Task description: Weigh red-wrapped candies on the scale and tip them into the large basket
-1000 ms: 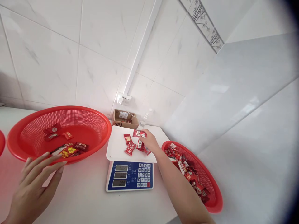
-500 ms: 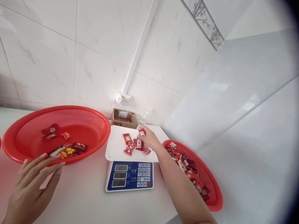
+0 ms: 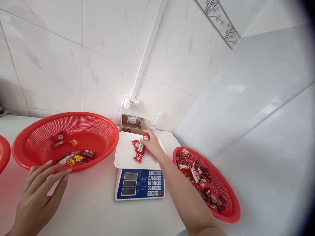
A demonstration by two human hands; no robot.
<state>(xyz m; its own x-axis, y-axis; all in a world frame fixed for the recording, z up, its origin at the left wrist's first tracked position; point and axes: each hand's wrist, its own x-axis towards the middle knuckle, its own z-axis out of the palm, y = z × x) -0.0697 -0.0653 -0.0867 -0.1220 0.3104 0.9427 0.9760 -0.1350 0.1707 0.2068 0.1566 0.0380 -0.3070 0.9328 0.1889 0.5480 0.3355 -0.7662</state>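
Observation:
My right hand [image 3: 153,145] is over the white pan [image 3: 123,154] of a digital scale [image 3: 139,184], its fingers closed on small red-wrapped candies [image 3: 141,146]. Another red candy with pale dots [image 3: 137,157] lies on the pan just below the held ones, and a red and yellow one [image 3: 135,144] is partly covered by them. My left hand [image 3: 44,193] hangs in front of the left red basket [image 3: 103,141], fingers spread and holding nothing. Inside that basket are several wrapped candies, among them a red packet with yellow print [image 3: 75,160].
A red basket [image 3: 232,200] full of wrapped candies stands right of the scale. Behind the pan are a small cardboard box [image 3: 131,129] and a clear plastic bottle [image 3: 155,123]. A wall socket [image 3: 131,103] holds a plug. Another red basket [image 3: 3,152] shows at the left edge.
My right hand has moved left over the pan, bringing its candies close to the others lying there. My left hand stays spread at the basket. The view has shifted slightly.

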